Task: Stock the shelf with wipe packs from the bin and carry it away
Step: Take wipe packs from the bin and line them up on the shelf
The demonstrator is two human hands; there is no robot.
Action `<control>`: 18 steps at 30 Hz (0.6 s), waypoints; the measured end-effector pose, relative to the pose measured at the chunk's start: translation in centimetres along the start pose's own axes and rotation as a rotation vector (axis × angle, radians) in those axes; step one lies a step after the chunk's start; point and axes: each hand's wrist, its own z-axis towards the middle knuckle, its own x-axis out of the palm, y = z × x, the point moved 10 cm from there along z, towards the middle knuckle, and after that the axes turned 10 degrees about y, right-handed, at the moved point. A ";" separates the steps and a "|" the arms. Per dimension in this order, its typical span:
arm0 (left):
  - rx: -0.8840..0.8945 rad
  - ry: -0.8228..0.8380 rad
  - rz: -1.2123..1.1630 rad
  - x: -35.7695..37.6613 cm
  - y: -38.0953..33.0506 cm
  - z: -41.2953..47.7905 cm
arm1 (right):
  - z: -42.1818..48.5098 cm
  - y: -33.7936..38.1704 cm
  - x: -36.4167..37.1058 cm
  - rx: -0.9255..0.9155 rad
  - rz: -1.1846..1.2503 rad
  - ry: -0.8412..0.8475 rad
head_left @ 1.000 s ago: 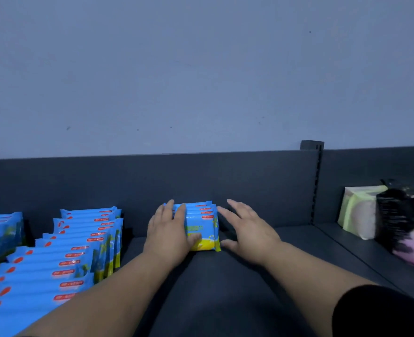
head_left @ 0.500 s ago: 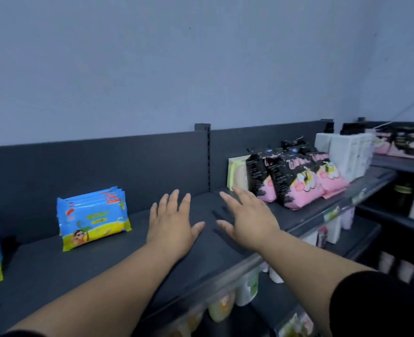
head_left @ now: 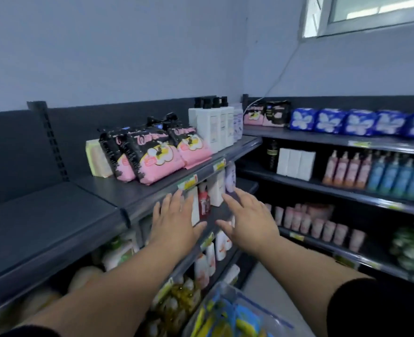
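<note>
- View had swung right off the stocked wipe packs, now out of frame.
- Left hand (head_left: pixel 174 221) and right hand (head_left: pixel 248 221) were spread, empty.
- Bin (head_left: pixel 227 314) sat at 6 o'clock; another pick was likely next.

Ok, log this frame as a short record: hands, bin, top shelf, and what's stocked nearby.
left hand: open, empty, fingers spread, in the air in front of the shelves
right hand: open, empty, fingers spread, apart from the left
bin: bottom edge of view, below the hands, blue and yellow packs inside, blurred
top shelf: left section bare in view
pink packs: on the top shelf, leaning, right of the bare section
white bottles: standing behind the pink packs
blue packs: row on the right unit's top shelf
wipe packs on shelf: none in view
</note>
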 end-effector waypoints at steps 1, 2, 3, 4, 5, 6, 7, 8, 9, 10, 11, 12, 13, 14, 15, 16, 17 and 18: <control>0.020 0.014 -0.004 1.3 -2.3 0.3 | -0.7 -2.6 0.6 0.024 0.003 0.015; 0.036 0.026 -0.006 2.5 -4.5 0.7 | -1.5 -5.0 1.1 0.046 0.008 0.027; 0.048 0.039 -0.008 3.8 -6.5 1.0 | -2.2 -7.3 1.7 0.065 0.013 0.038; 0.055 0.059 -0.013 5.1 -8.3 1.2 | -2.9 -9.4 2.5 0.082 0.019 0.053; 0.059 0.085 -0.019 6.6 -9.9 1.4 | -3.5 -11.3 3.3 0.099 0.025 0.073; 0.065 0.111 -0.023 8.0 -11.3 1.6 | -4.1 -13.1 4.2 0.118 0.031 0.093; 0.074 0.134 -0.026 9.5 -12.5 1.6 | -4.7 -14.8 5.1 0.137 0.035 0.112; 0.084 0.152 -0.027 10.9 -13.6 1.6 | -5.2 -16.3 6.0 0.155 0.037 0.130; 0.096 0.165 -0.023 12.2 -14.4 1.5 | -5.8 -17.7 7.0 0.171 0.039 0.152; 0.109 0.174 -0.013 13.5 -15.1 1.5 | -6.3 -18.9 8.2 0.187 0.045 0.177; 0.122 0.182 -0.005 14.8 -15.7 1.5 | -6.9 -20.0 9.4 0.206 0.056 0.206; 0.132 0.197 -0.006 16.2 -16.0 1.5 | -7.4 -21.0 10.8 0.225 0.070 0.235; 0.133 0.224 -0.014 17.7 -16.1 1.5 | -8.0 -21.8 12.2 0.244 0.084 0.266; 0.129 0.260 -0.023 19.5 -15.9 1.6 | -8.6 -22.5 13.7 0.264 0.094 0.296; 0.125 0.297 -0.026 21.3 -15.7 1.5 | -9.2 -23.2 15.4 0.285 0.103 0.325; 0.123 0.328 -0.022 23.2 -15.4 1.4 | -9.9 -23.7 17.1 0.304 0.108 0.354; 0.123 0.353 -0.015 25.1 -15.0 1.2 | -10.5 -24.2 18.8 0.322 0.111 0.380; 0.121 0.377 -0.007 26.9 -14.6 0.9 | -11.1 -24.7 20.6 0.339 0.115 0.403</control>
